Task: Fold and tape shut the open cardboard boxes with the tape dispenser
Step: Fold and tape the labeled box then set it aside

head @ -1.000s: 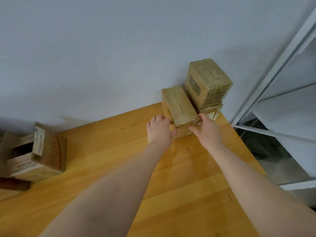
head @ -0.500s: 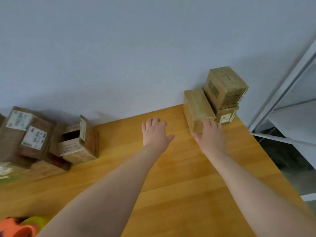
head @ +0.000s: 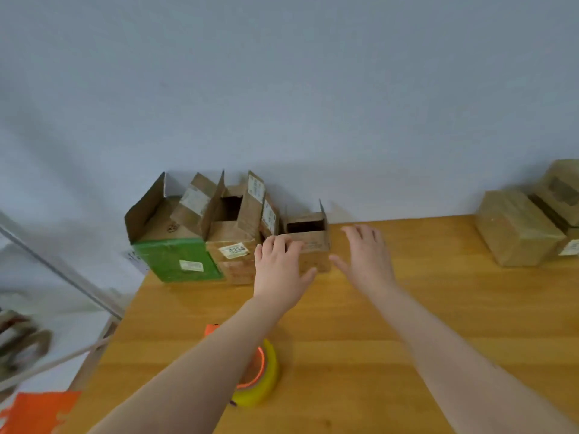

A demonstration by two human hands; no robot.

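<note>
A small open cardboard box (head: 313, 242) stands at the back of the wooden table (head: 360, 339), flaps up. My left hand (head: 279, 270) reaches its left front corner, fingers spread, touching it or just short of it. My right hand (head: 366, 258) hovers open just right of the box, apart from it. Left of it stand more open boxes: one with a 5334 label (head: 233, 245) and a green-fronted one (head: 175, 258). The tape dispenser (head: 258, 380), orange with a yellow tape roll, lies on the table under my left forearm, partly hidden.
Taped-shut boxes (head: 517, 233) are stacked at the table's far right against the grey wall. A white shelf frame (head: 62, 277) stands off the left edge, with an orange object (head: 34, 411) at the bottom left corner.
My view has swung left from the taped boxes. Both hands let go of the taped box and moved left across the table to the small open box.
</note>
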